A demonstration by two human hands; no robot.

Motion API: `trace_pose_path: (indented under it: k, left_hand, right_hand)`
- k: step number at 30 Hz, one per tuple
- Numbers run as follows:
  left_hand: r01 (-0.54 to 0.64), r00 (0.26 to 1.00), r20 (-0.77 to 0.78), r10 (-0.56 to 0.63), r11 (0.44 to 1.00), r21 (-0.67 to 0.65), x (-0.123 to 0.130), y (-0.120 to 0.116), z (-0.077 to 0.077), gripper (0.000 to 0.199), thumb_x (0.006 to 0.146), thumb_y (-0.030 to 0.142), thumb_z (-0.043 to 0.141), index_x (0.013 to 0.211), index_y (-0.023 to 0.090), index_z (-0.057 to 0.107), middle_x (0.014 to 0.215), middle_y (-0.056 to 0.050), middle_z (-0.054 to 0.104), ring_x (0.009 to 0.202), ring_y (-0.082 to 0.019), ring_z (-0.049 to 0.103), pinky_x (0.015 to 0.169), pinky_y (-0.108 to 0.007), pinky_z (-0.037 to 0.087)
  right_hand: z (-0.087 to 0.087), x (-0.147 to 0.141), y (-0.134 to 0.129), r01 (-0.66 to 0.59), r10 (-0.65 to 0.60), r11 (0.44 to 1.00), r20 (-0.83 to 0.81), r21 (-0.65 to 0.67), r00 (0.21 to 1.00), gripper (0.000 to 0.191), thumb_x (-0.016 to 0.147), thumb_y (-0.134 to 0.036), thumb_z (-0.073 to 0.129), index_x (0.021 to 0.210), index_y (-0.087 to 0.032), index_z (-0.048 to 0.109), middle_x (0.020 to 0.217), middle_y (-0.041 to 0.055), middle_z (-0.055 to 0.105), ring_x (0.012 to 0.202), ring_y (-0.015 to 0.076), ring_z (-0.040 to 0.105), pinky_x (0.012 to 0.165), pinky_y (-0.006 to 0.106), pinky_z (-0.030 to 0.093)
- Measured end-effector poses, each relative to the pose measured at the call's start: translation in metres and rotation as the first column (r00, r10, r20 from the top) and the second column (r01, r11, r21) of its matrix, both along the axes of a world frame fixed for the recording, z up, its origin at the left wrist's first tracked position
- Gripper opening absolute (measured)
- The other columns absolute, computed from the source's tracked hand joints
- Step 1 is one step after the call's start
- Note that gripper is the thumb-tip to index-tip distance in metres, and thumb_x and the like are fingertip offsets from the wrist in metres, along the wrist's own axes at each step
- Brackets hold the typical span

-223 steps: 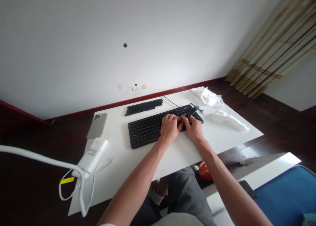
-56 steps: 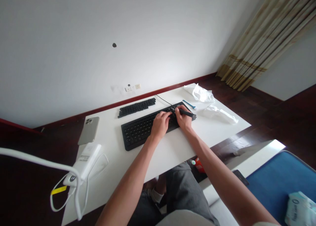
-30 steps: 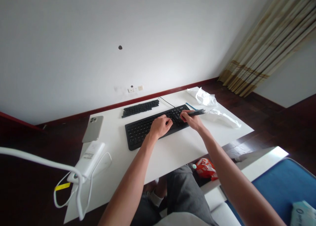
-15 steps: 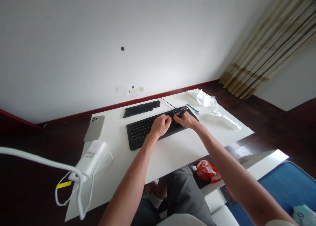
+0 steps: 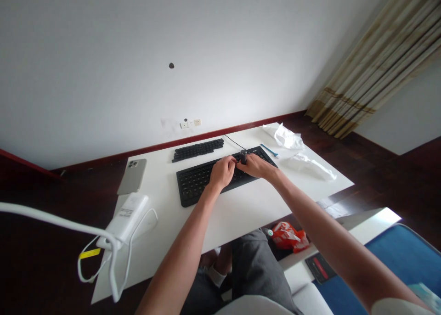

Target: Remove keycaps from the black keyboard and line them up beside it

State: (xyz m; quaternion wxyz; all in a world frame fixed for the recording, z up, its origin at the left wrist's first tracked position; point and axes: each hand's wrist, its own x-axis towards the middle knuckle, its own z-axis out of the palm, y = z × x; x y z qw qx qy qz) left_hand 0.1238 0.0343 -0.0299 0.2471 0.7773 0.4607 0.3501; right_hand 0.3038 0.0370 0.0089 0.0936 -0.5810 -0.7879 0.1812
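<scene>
Spanning the middle of the frame, the black keyboard [image 5: 195, 182] lies aslant on the white surface [image 5: 248, 209] beneath both of your hands. Your right hand [image 5: 255, 165] is closed around a dark tool [image 5: 243, 158], which shows just above your fingers. Your left hand [image 5: 222, 172] is curled over the keys just beside it, fingertips close to those of the right; you cannot tell from this view whether it pinches anything. Above the keyboard, slightly left of centre, you have rows of black keycaps [image 5: 199, 149], with a thin black cable [image 5: 235, 142] running to their right. Right of centre, a slim blue tool [image 5: 269, 150] lies just beyond the keyboard, near two crumpled white wrappers, one farther back [image 5: 285, 136] and one nearer you [image 5: 313, 166]. Toward the left of the frame, you have a silvery phone [image 5: 132, 177] and, below it, a white power strip [image 5: 124, 217].
</scene>
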Motion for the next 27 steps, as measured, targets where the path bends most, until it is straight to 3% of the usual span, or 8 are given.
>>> trace_pose_path:
  k: [4, 7, 11, 17, 20, 23, 25, 27]
  left_hand:
    - [-0.044, 0.993, 0.111, 0.046, 0.999, -0.021, -0.001, 0.005, -0.004, 0.026, 0.101, 0.016, 0.042, 0.098, 0.023, 0.067, 0.098, -0.005, 0.074, 0.090, -0.021, 0.068, 0.086, -0.032, 0.050]
    - [-0.083, 0.976, 0.201, 0.085, 0.996, -0.022, -0.001, 0.009, -0.007, 0.025, 0.099, 0.012, 0.041, 0.098, 0.021, 0.065, 0.098, -0.006, 0.073, 0.092, -0.021, 0.067, 0.088, -0.032, 0.050]
    - [-0.141, 0.954, 0.273, 0.127, 0.990, 0.032, -0.004, 0.016, -0.014, 0.029, 0.093, 0.004, 0.046, 0.110, 0.020, 0.064, 0.100, -0.007, 0.070, 0.092, -0.020, 0.067, 0.090, -0.032, 0.051]
    - [-0.136, 0.948, 0.285, 0.143, 0.990, -0.042, -0.012, 0.023, -0.021, 0.039, 0.086, -0.002, 0.050, 0.112, 0.021, 0.067, 0.088, -0.002, 0.066, 0.069, -0.013, 0.060, 0.077, -0.028, 0.051]
    - [-0.200, 0.936, 0.297, 0.188, 0.980, 0.009, -0.013, 0.023, -0.017, 0.033, 0.089, 0.006, 0.054, 0.115, 0.021, 0.067, 0.091, -0.003, 0.064, 0.068, -0.013, 0.058, 0.075, -0.029, 0.052]
    - [-0.231, 0.942, 0.278, 0.187, 0.963, 0.137, -0.014, 0.018, -0.007, 0.048, 0.086, 0.009, 0.060, 0.132, 0.023, 0.060, 0.109, -0.008, 0.065, 0.088, -0.019, 0.064, 0.085, -0.034, 0.055]
    - [-0.192, 0.968, 0.208, 0.138, 0.944, 0.269, -0.013, 0.013, 0.000, 0.065, 0.084, 0.008, 0.063, 0.146, 0.025, 0.049, 0.127, -0.012, 0.061, 0.116, -0.026, 0.061, 0.101, -0.043, 0.053]
    - [-0.121, 0.988, 0.138, 0.076, 0.927, 0.355, -0.011, 0.009, 0.005, 0.075, 0.084, 0.008, 0.063, 0.153, 0.027, 0.041, 0.138, -0.014, 0.057, 0.131, -0.030, 0.054, 0.111, -0.049, 0.047]
  right_hand:
    - [0.001, 0.008, 0.000, 0.030, -0.030, 0.999, -0.067, 0.011, 0.997, 0.034, 0.092, -0.036, 0.054, 0.061, -0.021, 0.050, 0.056, 0.0021, 0.053, 0.057, 0.0170, 0.049, 0.060, 0.030, 0.032]
    - [0.006, 0.019, 0.004, 0.043, -0.034, 0.999, -0.275, 0.027, 0.961, 0.033, 0.092, -0.035, 0.050, 0.062, -0.020, 0.054, 0.061, 0.0006, 0.056, 0.060, 0.0161, 0.050, 0.063, 0.030, 0.036]
    - [0.013, 0.022, 0.013, 0.155, -0.100, 0.985, -0.476, 0.079, 0.874, 0.041, 0.098, -0.042, 0.040, 0.072, -0.021, 0.064, 0.065, -0.0004, 0.057, 0.063, 0.0173, 0.052, 0.065, 0.030, 0.039]
    - [0.008, 0.007, 0.026, 0.221, -0.058, 0.946, -0.543, 0.239, 0.838, 0.037, 0.097, -0.037, 0.042, 0.083, -0.023, 0.074, 0.094, 0.0038, 0.069, 0.088, 0.0226, 0.062, 0.087, 0.034, 0.044]
    - [0.007, 0.002, 0.026, 0.299, -0.085, 0.907, -0.568, 0.295, 0.818, 0.034, 0.096, -0.034, 0.043, 0.083, -0.023, 0.072, 0.091, 0.0041, 0.068, 0.084, 0.0224, 0.060, 0.084, 0.034, 0.043]
    - [0.007, -0.008, 0.024, 0.347, -0.151, 0.909, -0.595, 0.230, 0.789, 0.028, 0.096, -0.036, 0.044, 0.083, -0.023, 0.065, 0.073, -0.0001, 0.059, 0.070, 0.0203, 0.053, 0.070, 0.033, 0.040]
    - [0.006, -0.021, 0.023, 0.344, -0.172, 0.924, -0.622, 0.166, 0.764, 0.025, 0.096, -0.038, 0.046, 0.079, -0.024, 0.059, 0.065, -0.0025, 0.052, 0.065, 0.0191, 0.048, 0.064, 0.032, 0.037]
    - [0.005, -0.037, 0.021, 0.285, -0.154, 0.953, -0.643, 0.104, 0.751, 0.021, 0.093, -0.038, 0.049, 0.079, -0.024, 0.056, 0.064, -0.0033, 0.051, 0.064, 0.0185, 0.048, 0.062, 0.031, 0.036]
